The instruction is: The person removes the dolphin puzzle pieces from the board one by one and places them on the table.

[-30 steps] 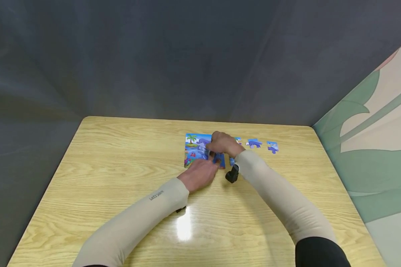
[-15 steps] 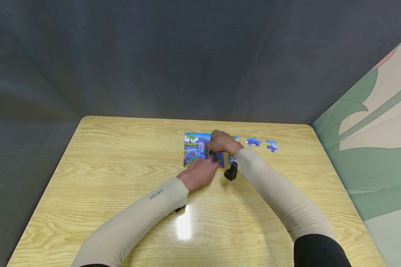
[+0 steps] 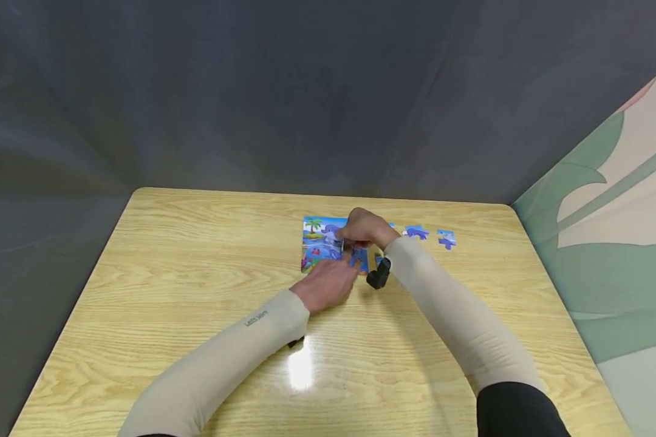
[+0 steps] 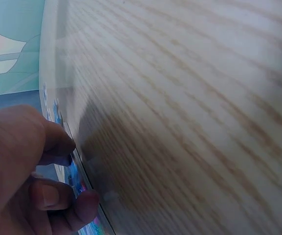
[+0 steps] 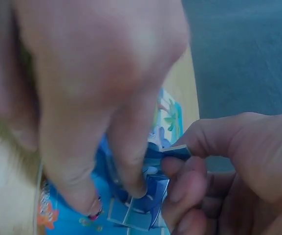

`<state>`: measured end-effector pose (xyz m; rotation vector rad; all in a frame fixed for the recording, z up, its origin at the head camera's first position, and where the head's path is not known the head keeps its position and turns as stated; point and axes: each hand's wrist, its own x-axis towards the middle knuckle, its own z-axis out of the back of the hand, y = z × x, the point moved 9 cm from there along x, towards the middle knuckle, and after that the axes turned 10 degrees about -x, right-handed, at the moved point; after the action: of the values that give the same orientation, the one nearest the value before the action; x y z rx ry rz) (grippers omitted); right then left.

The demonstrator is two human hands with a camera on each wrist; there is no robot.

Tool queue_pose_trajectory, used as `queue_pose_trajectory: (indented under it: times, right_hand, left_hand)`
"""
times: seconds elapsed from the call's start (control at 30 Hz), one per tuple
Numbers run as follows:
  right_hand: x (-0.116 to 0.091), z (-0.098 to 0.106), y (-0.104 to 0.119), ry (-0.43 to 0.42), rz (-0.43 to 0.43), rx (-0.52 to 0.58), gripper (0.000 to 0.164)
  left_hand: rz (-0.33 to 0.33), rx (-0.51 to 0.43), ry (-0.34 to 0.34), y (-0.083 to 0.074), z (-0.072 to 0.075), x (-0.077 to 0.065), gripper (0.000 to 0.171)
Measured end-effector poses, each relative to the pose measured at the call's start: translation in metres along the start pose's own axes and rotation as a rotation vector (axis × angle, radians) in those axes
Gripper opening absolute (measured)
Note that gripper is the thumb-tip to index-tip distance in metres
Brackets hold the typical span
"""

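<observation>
A flat jigsaw puzzle of a sea scene, with a palm tree and dolphins, lies toward the far side of the table. My left hand reaches over its near edge, fingertips pressed down on the picture. My right hand hovers above the puzzle's right part. In the right wrist view, the thumb and fingers of the right hand pinch a tilted blue puzzle piece, beside two fingers of the left hand. The left wrist view has the left hand low at the puzzle's edge.
Two loose puzzle pieces, one dolphin piece and another blue piece, lie to the right. More loose pieces are partly hidden behind the right hand and wrist. A dark curtain hangs behind the wooden table; a patterned panel stands right.
My right hand has risen slightly and shifted a little away from the puzzle, its wrist covering more of the loose pieces behind it. The left hand stays in place.
</observation>
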<state>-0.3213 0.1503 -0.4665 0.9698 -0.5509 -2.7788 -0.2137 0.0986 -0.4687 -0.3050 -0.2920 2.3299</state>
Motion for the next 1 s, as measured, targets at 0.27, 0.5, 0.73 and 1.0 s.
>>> queue_pose_trajectory:
  times: [0.27,0.5,0.73,1.0]
  right_hand:
    - [-0.006,-0.001,0.012,-0.051,0.109,-0.095,0.032]
    - [-0.008,0.006,0.021,-0.059,0.276,-0.188,0.029]
    - [-0.001,-0.001,0.018,0.014,0.364,-0.197,0.035]
    - [0.003,0.013,0.033,-0.008,0.472,-0.102,0.010]
  left_hand:
    - [-0.017,-0.021,-0.020,0.000,0.003,-0.002,0.036]
    - [-0.010,-0.025,-0.018,-0.003,0.002,0.000,0.045]
    - [-0.007,0.016,-0.031,-0.006,-0.001,-0.004,0.053]
    - [0.009,-0.002,-0.005,-0.004,-0.006,-0.006,0.059]
